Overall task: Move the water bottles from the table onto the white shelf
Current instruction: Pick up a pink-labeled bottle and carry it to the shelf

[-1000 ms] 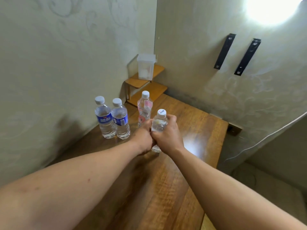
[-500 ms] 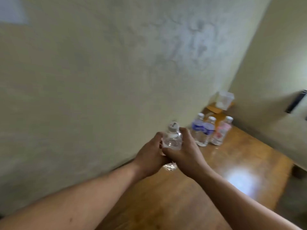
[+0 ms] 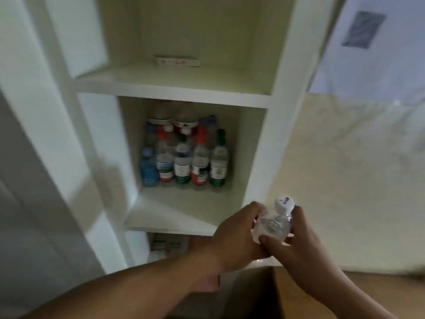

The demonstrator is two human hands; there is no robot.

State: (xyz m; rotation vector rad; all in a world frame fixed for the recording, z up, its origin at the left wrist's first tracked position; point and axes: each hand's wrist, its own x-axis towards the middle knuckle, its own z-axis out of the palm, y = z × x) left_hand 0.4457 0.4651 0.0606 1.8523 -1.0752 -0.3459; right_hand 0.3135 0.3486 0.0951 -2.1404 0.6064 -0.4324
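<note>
A small clear water bottle (image 3: 273,223) with a white cap is held upright between both hands. My left hand (image 3: 236,238) wraps its left side and my right hand (image 3: 296,242) grips its right side and base. The bottle hangs just in front of and to the right of the white shelf (image 3: 174,95). The middle compartment of the shelf holds several bottles (image 3: 184,157) with red, green and blue labels, packed at the back. The table and its other bottles are out of view.
A flat white and red box (image 3: 177,61) lies at the back of the upper compartment. Packages (image 3: 167,244) show in the compartment below. A pale wall (image 3: 345,169) stands right of the shelf, and a wooden edge (image 3: 299,293) shows under my right forearm.
The view has swung left from the table and wall to the white shelf. Both hands still hold the same bottle, now carried in front of the shelf's middle compartment.
</note>
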